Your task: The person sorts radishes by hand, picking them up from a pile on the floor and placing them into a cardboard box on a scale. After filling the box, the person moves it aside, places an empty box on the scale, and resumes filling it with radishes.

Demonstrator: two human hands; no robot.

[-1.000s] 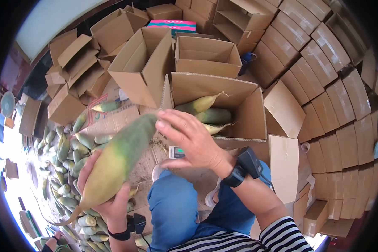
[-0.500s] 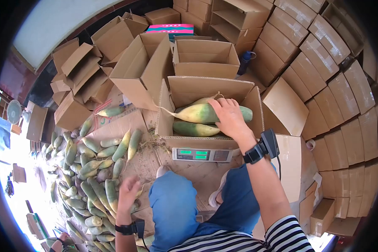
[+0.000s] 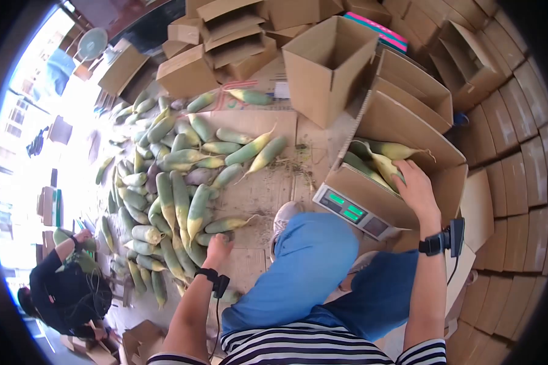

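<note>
In the open cardboard box [image 3: 402,109] on the right, my right hand [image 3: 415,185] curls over a pale-ended green radish [image 3: 385,167]. Other long radishes lie beside it, partly hidden by the box wall. The box stands on a digital scale [image 3: 347,210] with lit green numbers. At the near right edge of the radish pile [image 3: 179,198], my left hand [image 3: 219,248] has its fingers curled against the end of a small green radish [image 3: 206,238]. The hand covers part of that radish. Both wrists wear black straps with small devices.
Opened boxes [image 3: 329,67] stand behind the scale, and stacked cartons [image 3: 511,176] line the right side. A co-worker in dark clothing [image 3: 70,286] is at lower left, handling something green. My knees [image 3: 298,255] are close to the scale.
The view has turned left, bringing the pile to the middle. My left hand has reached forward to the radishes. My right hand stays in the box, where the radish under it now points differently.
</note>
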